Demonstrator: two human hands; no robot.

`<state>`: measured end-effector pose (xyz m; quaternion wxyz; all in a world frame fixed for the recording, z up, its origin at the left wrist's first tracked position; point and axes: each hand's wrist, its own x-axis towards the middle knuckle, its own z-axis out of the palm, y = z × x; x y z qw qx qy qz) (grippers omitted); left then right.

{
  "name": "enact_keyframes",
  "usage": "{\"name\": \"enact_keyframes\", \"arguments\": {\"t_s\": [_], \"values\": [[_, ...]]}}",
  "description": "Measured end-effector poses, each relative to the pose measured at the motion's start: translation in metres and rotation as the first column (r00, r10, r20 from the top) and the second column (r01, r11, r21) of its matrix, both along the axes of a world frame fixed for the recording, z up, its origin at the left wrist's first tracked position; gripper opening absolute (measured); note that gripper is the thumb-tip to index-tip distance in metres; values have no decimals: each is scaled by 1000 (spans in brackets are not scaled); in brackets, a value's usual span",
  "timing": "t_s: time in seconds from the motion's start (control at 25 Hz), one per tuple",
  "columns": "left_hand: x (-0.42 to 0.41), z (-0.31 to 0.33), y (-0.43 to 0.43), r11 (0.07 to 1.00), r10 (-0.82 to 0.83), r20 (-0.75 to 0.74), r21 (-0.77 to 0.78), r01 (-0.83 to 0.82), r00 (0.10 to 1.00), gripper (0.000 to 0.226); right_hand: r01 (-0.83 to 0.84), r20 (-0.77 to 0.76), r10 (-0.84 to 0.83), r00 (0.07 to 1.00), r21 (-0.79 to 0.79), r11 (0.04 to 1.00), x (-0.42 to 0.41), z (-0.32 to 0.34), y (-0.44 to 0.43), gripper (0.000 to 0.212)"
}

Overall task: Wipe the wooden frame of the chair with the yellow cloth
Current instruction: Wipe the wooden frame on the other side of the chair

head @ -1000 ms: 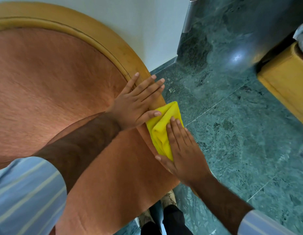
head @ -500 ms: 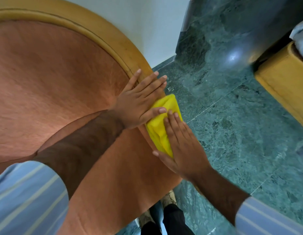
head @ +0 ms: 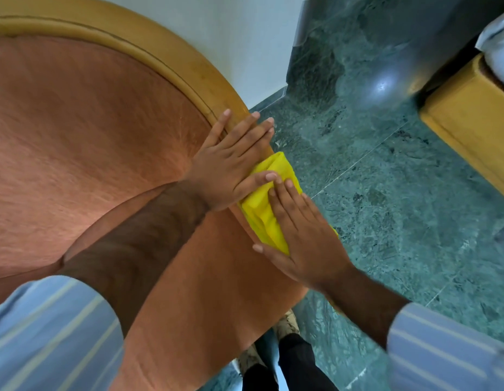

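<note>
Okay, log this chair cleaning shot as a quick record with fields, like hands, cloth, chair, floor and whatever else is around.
left hand: flat, fingers spread, on the wooden frame and the cloth's upper end
right hand: flat, palm down, pressing the yellow cloth
yellow cloth: folded, lying along the chair's right edge, partly under both hands
wooden frame: curved light wood band around the orange upholstery
floor: green marble tiles, glossy
wall: white, behind the chair
other: yellow wooden furniture at right
sleeves: blue striped, both arms

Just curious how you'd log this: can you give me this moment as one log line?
stage: wiping | right hand: flat on yellow cloth | left hand: flat on wooden frame, thumb on cloth | cloth: folded, on frame edge
</note>
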<state>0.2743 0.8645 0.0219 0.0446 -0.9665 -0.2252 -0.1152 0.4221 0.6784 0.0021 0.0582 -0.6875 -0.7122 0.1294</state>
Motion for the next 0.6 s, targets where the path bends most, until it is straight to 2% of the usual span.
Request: {"name": "enact_keyframes", "arguments": {"t_s": [0.12,0.28,0.52,0.6], "values": [[-3,2,2,1000,8,-25,-26,-9,1000,78,-22,-30,20,999,-58,998,15,0,-47,90],[-2,5,-1,999,14,-36,-36,-15,999,81,34,-53,-42,998,-133,990,27,11,-111,89],[1,6,0,999,19,-6,-28,-19,1000,78,101,-89,-106,990,-56,993,-2,4,-1,95],[-1,7,1,999,17,-16,-47,-18,1000,78,64,-76,-68,995,-48,997,5,-1,-6,93]]}}
